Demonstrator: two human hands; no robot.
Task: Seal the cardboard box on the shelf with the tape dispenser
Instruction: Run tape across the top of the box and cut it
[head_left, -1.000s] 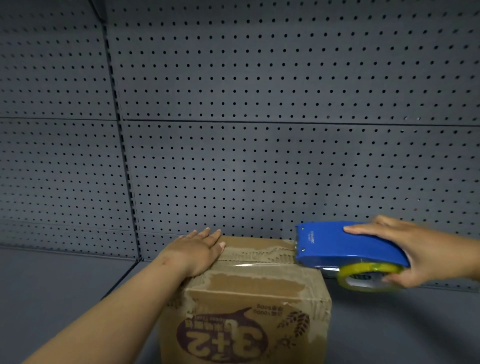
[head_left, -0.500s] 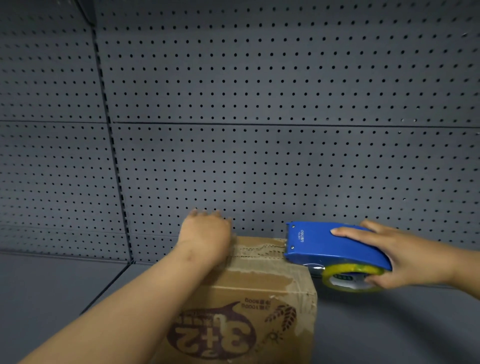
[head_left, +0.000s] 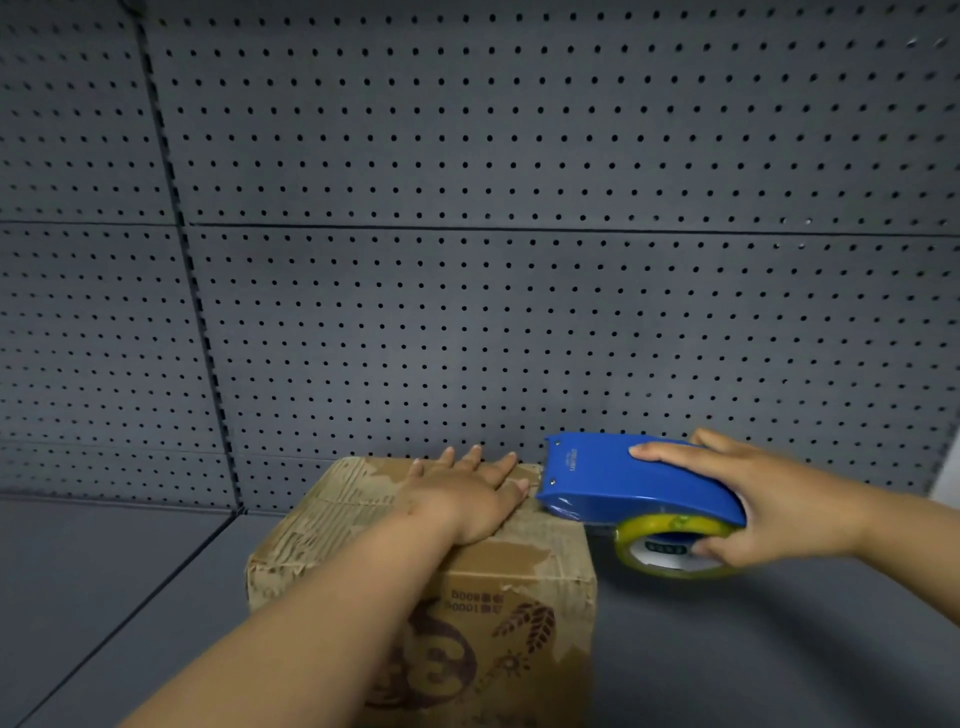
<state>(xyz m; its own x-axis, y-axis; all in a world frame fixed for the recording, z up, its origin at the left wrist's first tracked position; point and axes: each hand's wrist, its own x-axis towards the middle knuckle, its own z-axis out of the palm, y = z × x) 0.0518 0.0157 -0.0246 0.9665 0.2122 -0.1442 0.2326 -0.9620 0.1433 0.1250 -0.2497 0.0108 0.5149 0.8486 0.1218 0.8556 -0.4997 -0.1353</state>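
L hand (head_left: 467, 499) flat, palm down, fingers spread and pointing away, forearm reaching in from lower left. R hand (head_left: 763, 512) comes in from right, wrist roughly level, fingers curled over in a grip, thumb underneath, index stretched forward.

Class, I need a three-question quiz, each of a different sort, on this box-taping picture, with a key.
1. True or false: the left hand lies flat on top of the cardboard box.
2. Which hand holds the blue tape dispenser? A) left B) right C) both
3. Fill in: the dispenser's front end sits at the box's top ____ edge.

Key: 1 true. 2 B, the right hand holds it, with the yellowish tape roll underneath. 3 right.
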